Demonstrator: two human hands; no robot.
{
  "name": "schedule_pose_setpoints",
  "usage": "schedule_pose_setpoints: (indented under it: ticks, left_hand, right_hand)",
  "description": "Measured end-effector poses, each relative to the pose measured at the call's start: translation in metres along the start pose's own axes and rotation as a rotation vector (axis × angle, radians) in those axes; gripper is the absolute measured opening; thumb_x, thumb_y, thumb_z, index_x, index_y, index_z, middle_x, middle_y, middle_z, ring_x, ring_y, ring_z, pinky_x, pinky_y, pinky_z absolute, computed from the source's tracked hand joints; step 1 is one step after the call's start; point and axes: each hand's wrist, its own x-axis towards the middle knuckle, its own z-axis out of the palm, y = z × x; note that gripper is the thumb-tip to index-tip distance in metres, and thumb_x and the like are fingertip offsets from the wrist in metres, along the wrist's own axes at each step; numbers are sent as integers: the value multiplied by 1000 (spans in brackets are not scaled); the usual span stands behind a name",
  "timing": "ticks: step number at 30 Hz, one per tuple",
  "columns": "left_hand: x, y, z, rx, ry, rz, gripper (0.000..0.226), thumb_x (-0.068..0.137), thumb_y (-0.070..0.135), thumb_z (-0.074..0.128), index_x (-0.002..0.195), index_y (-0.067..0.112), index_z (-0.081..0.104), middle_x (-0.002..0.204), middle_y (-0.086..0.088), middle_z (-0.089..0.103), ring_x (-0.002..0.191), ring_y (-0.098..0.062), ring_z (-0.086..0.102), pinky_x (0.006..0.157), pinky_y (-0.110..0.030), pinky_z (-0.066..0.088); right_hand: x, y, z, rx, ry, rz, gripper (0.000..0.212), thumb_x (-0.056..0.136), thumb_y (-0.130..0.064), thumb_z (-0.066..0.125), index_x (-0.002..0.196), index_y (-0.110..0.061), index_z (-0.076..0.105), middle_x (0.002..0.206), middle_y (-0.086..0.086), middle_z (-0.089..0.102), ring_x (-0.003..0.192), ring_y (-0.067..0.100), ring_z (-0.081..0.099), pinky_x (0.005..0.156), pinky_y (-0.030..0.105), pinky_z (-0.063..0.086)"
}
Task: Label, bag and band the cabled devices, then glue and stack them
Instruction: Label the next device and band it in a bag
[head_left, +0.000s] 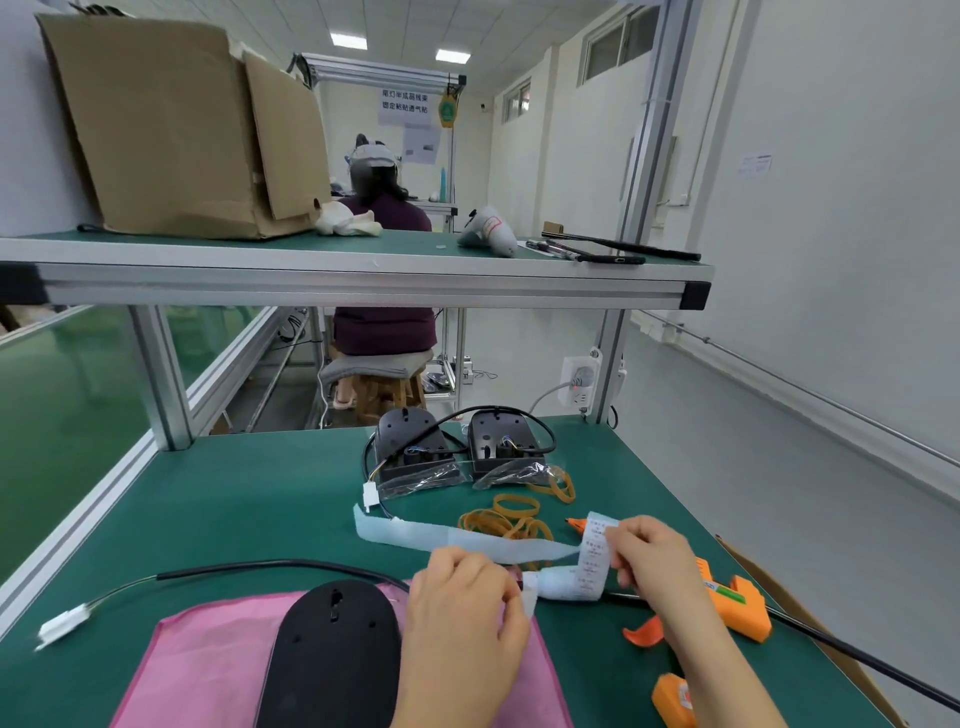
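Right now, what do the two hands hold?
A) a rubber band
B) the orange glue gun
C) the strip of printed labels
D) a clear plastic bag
C: the left hand and the right hand both pinch the label strip over the black cable; the rubber bands and the orange glue gun lie on the table, ungripped.

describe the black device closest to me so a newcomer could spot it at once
On the green workbench, look to the near edge, where a pink cloth lies. The black oval plastic device rests on it, left of the left hand pinching a white label strip. Unlike the two boxier black devices at the far end, it is rounded and lies on pink.
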Motion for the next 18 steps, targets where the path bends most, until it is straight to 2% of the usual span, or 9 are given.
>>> schedule_pose_setpoints:
  ticks: [2,5,7,9,13,15,18]
  left_hand:
    - [-6,2,1,3,6,24,19,54,22,76,54,25,58,61,17,57,78,-9,45,55,-25,44]
    - [-9,2,2,11,-23,25,35,41,20,90,52,26,58,60,17,57,79,-7,39,54,-24,44]
    - [-9,2,1,22,-28,27,37,38,21,91,52,27,58,59,18,57,79,-7,39,53,-24,46]
    - [-9,-1,-1,29,-16,27,37,37,21,91,52,27,58,60,18,57,79,-7,40,52,-24,46]
    - [-8,-6,-6,9,-18,5,37,39,17,91,52,26,58,59,17,57,78,-8,39,53,-25,45]
    - [-7,-8,-11,-10,-27,-8,35,41,16,90,53,25,58,60,17,57,78,-7,40,54,-25,43]
    - [-5,-16,-21,-40,-61,-78,32,50,13,88,56,25,59,61,19,57,75,-11,53,57,-27,42]
  right_hand:
    - [5,-2,2,-102,-22,10,15,90,-7,52,76,-6,58,54,-1,62,40,7,53,43,20,43]
    - [11,0,9,-377,-163,74,22,88,-5,45,68,-11,49,63,4,65,47,13,58,53,24,46]
    - [12,3,14,-558,-250,113,24,89,-7,45,66,-13,51,67,5,68,50,15,59,58,25,49]
    - [13,5,15,-640,-260,125,22,88,-10,47,68,-11,55,71,8,71,54,18,61,62,28,52]
    - [12,5,13,-548,-148,51,6,85,-16,52,81,-14,48,74,4,73,56,16,63,58,29,46]
    - [8,6,9,-477,-95,3,6,88,-22,55,87,-24,49,72,-1,69,56,13,63,57,30,49]
    - [4,11,1,-446,-76,-56,8,91,-25,57,83,-28,56,73,-2,65,63,15,63,62,33,53]
